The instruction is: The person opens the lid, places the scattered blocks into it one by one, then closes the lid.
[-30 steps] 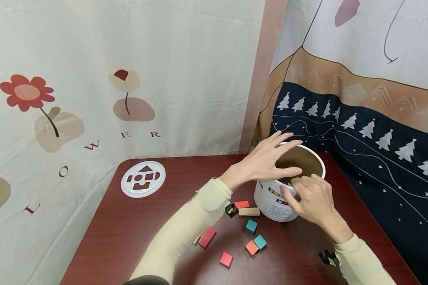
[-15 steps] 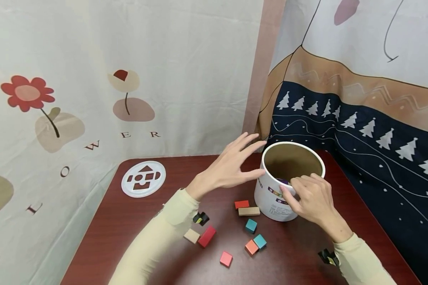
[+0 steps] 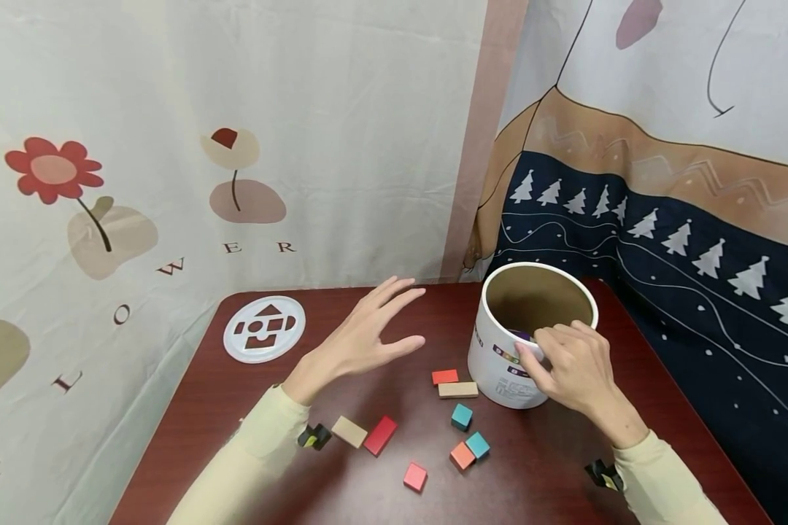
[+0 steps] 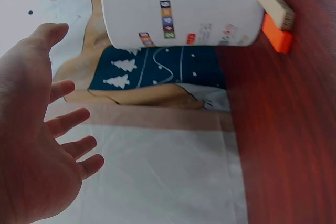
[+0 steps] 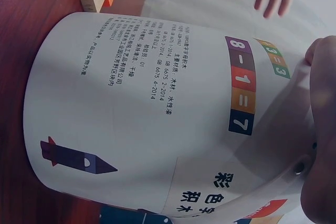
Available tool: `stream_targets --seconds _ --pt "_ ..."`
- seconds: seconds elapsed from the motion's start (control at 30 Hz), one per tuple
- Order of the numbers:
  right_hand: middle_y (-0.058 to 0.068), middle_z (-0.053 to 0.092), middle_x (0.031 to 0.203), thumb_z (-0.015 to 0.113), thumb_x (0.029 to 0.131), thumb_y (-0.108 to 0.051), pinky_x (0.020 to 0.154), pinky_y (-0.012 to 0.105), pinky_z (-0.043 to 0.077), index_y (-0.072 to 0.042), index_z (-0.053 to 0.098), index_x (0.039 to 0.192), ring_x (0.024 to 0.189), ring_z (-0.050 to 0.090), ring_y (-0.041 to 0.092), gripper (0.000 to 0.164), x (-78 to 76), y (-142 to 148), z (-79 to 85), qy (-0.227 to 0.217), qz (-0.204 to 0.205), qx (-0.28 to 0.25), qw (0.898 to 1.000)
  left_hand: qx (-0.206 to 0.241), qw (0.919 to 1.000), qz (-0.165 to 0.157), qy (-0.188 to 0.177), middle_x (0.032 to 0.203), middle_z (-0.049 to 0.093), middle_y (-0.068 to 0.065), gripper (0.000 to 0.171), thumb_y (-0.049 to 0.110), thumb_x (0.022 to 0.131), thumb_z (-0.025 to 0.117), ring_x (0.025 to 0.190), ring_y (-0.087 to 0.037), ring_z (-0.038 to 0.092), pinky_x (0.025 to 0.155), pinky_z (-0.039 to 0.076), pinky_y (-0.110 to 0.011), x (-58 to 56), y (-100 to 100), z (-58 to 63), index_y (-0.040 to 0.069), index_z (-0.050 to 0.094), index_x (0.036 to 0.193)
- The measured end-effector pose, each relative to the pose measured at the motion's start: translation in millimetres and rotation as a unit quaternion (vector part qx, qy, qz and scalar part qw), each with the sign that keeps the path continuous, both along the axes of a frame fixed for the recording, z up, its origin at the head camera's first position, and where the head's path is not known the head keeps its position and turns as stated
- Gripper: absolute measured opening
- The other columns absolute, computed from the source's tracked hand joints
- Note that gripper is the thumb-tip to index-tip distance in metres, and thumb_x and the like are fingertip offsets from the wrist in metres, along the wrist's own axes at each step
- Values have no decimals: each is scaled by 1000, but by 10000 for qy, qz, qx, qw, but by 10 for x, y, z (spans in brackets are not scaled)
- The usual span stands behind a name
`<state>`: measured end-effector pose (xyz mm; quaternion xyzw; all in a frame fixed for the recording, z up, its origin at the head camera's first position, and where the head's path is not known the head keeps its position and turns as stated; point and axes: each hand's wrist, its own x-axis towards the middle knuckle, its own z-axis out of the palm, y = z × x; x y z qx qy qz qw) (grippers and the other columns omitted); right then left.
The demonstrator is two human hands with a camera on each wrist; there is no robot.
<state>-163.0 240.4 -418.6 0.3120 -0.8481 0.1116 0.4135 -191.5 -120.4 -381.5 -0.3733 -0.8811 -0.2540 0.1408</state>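
Fingertips of a person's right hand (image 3: 574,368) vanish over the near right rim of a white bucket (image 3: 495,364), where a purple patch (image 3: 524,335) inside is too small to identify. The bucket's finest print is illegible from the head camera. The left sleeve (image 3: 236,467), right sleeve (image 3: 670,481) and table (image 3: 538,474) run out of frame on the near side. A tan block (image 3: 458,390) partly hides a red block (image 3: 444,376). Both wrist views crop the left hand (image 4: 37,150).
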Motion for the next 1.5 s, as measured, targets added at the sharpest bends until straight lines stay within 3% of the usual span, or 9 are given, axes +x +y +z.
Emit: stream_targets --seconds 0.43,0.6,0.8,1.2,1.5 --pt "-2 41 48 51 93 -46 46 30 26 -17 45 58 46 31 13 46 -9 -13 -1 -28 14 39 10000 -192 9980 337 -498 161 38 -1 71 50 93 70 151 -24 18 115 28 -61 448 -591 -466 21 50 155" --pt "-2 40 48 50 94 -46 46 30 25 -17 45 58 46 30 13 47 2 -20 -14 8 37 8 10000 -363 9964 440 -627 158 43 -2 71 48 91 74 149 -27 24 113 31 -62 626 -726 -667 21 53 152" --pt "-2 39 48 50 94 -45 45 30 24 -16 44 58 45 30 13 47 6 -13 -15 69 54 -48 10000 -557 9951 300 -763 153 48 -5 73 47 86 79 146 -30 32 110 35 -63 785 -822 -874 15 58 148" --pt "-2 41 48 50 94 -45 46 30 25 -16 46 58 46 31 13 46 2 -1 -3 37 68 -13 10000 -733 9925 69 -972 135 62 -7 69 37 72 89 129 -26 50 103 44 -55 930 -930 -1192 12 69 133" --pt "-2 41 48 49 95 -46 46 30 25 -16 45 58 46 31 13 47 -2 0 -5 120 109 -26 9999 -976 9909 81 -926 112 66 3 42 27 73 87 107 -15 55 89 47 -45 959 -910 -1267 17 77 113"
